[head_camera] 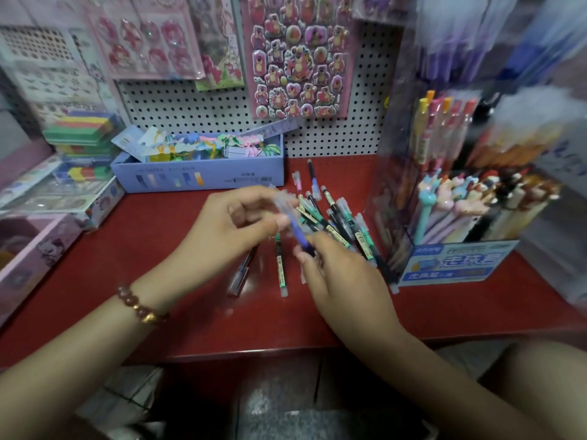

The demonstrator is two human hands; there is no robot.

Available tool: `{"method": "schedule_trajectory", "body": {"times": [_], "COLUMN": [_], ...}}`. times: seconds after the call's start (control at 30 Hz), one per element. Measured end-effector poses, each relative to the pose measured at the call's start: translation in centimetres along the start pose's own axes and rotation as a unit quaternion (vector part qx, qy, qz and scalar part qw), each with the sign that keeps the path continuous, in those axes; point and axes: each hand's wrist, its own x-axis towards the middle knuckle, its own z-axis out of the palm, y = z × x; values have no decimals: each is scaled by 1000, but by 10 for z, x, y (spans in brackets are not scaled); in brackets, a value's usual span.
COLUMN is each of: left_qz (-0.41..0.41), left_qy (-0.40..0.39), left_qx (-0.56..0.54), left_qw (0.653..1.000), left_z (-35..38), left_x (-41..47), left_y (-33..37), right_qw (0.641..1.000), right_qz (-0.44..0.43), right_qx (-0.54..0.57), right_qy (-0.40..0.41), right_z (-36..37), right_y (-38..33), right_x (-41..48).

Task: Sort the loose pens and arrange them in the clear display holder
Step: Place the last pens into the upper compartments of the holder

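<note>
A heap of loose pens [336,217] with clear caps lies on the red shelf [197,312], just right of centre. My left hand [235,223] and my right hand [340,274] both hold one blue pen [297,230] above the heap; the left pinches its clear-capped upper end, the right grips its lower end. Two single pens lie apart near the front: a blue one [241,271] and a green one [281,268]. The clear display holder [394,173] stands at the right, blurred, with coloured pens upright inside.
A blue box [197,176] of sticky notes sits at the back left. A labelled box [457,258] of animal-topped pens stands right. Stacked stationery boxes [57,192] fill the left side. Sticker sheets [295,58] hang on the pegboard behind.
</note>
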Motion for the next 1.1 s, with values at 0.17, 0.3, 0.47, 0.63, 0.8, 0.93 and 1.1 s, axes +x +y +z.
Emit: {"method": "schedule_trajectory", "body": {"times": [0.17,0.3,0.47,0.63,0.8,0.93,1.1], "left_qz": [-7,-45,-78,-92,-74,-61,15], "left_qy": [-127,-210,-172,-203,-216,-182,-67], "left_qx": [229,360,315,292,323,324,335], "left_qw": [965,908,930,930,919,926,940], "left_z": [5,23,13,-17,-27,-27,-19], "left_x": [51,66,57,44,35,29,21], "left_y": [-51,-76,-81,-86,-87,-85,-69], "right_qw": [995,991,980,969,967,964,961], "right_qz": [89,130,140,140,131,138,107], "right_qx": [32,-21,-130,-178,-193,-216,-256], "right_qy": [18,-4,-55,-95,-98,-71,13], "right_z": [-17,-28,-31,-30,-31,-28,-42], "right_y": [11,22,30,35,33,29,15], "right_x": [2,-1,-8,-9,-8,-4,-2]}}
